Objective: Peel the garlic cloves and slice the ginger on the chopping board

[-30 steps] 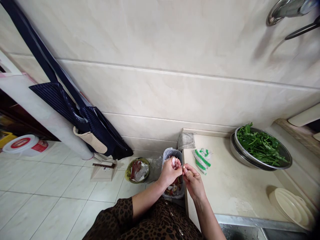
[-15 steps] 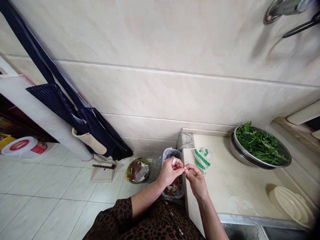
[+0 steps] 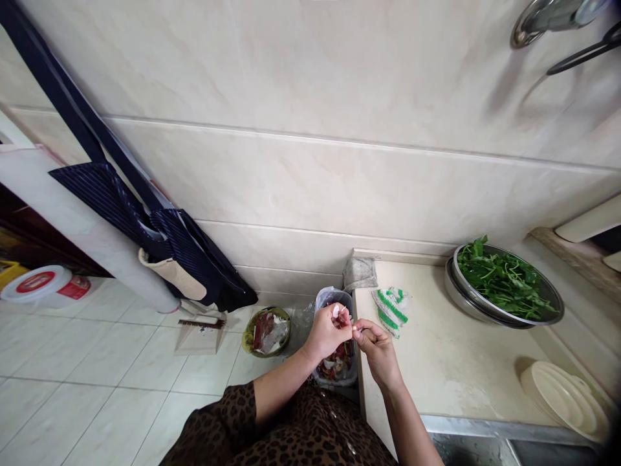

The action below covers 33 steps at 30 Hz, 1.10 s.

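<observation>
My left hand [image 3: 327,334] and my right hand [image 3: 376,349] meet fingertip to fingertip over a small waste bin [image 3: 334,299] on the floor, beside the counter's left edge. Both hands are closed in a pinch on a small pale thing between them, too small to name. A bit of pale skin or peel sticks up from my left fingers. The bin is lined with a clear bag and holds reddish scraps.
A steel bowl of green leaves [image 3: 504,285] stands at the counter's [image 3: 451,362] back right. A green-and-white cloth [image 3: 391,307] and a grey rag [image 3: 359,273] lie near the counter's left end. A cream lid [image 3: 565,398] lies front right. A second small bin [image 3: 266,331] and a dustpan [image 3: 198,333] are on the tiled floor.
Both hands have stayed over the bin, shifting only slightly as the fingers work at the small thing. The view has drifted a little.
</observation>
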### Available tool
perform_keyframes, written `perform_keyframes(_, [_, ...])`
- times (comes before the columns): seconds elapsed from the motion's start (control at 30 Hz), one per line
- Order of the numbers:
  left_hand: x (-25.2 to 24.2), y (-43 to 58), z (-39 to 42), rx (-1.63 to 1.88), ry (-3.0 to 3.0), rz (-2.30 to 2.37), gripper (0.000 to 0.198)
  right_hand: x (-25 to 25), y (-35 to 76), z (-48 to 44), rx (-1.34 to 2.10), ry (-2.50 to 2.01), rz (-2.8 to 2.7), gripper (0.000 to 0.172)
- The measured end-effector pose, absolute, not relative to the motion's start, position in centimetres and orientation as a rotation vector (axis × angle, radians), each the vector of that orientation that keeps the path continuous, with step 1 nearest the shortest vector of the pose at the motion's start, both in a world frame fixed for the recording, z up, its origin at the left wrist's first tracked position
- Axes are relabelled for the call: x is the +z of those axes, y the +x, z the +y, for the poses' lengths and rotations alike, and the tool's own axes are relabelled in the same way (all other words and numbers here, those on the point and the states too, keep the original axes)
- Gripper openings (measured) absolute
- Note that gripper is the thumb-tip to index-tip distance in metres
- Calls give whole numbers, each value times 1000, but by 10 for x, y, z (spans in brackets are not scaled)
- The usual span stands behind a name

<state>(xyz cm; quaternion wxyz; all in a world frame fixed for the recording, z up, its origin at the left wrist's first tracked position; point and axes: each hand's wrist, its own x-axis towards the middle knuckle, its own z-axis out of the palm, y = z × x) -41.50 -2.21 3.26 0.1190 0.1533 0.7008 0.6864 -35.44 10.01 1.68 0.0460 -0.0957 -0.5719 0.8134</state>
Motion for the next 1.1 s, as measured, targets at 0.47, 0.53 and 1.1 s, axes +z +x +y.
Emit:
perform_keyframes(0.47, [25,-408,-23,1787,841,2376,16,3,-357,112,2829,-530,-1163,27])
perform_keyframes(0.53, [31,-406,-24,1810,825,2391,9,3,-356,111,2784,-500,-1241,24])
perform_keyframes(1.1, [35,-401,-26,1782,829,2533,10,13,-352,111,2417,-415,-1705,19])
